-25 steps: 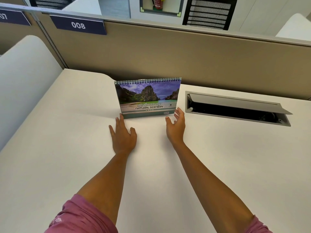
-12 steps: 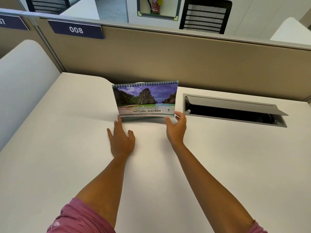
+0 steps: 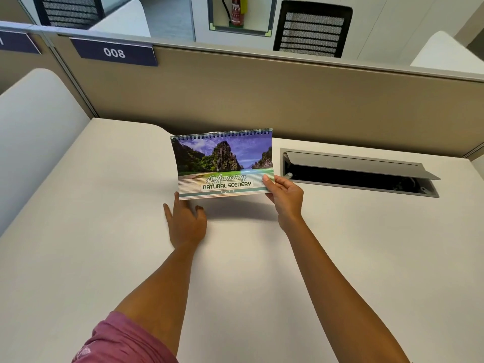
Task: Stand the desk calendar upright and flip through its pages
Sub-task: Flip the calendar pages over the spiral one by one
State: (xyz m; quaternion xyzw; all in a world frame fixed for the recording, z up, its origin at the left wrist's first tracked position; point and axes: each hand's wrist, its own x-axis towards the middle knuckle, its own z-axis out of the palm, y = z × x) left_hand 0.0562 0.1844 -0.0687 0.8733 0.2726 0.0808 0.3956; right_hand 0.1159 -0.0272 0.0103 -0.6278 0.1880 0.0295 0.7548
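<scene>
Your right hand (image 3: 285, 199) has the calendar's (image 3: 222, 163) front cover pinched at its lower right corner, thumb on the printed face beside the words "NATURAL SCENERY" and the other fingers (image 3: 272, 197) curled behind the sheet, closed on it. The cover's bottom edge is lifted off the tabletop (image 3: 78, 231) and casts a shadow beneath it, while the spiral binding along the top stays uppermost. Your left hand (image 3: 186, 222) lies flat on the tabletop, palm down and fingers spread, holding nothing; its fingertips reach just under the cover's lower left edge, and whether they touch the calendar's base you cannot tell from here. The calendar stands near the back of the tabletop, close to the beige partition (image 3: 262, 95) and just left of the open cable hatch (image 3: 361, 174). Half a second ago your right hand only met the lower right corner with the cover hanging down; now the cover is raised and swung toward you.
</scene>
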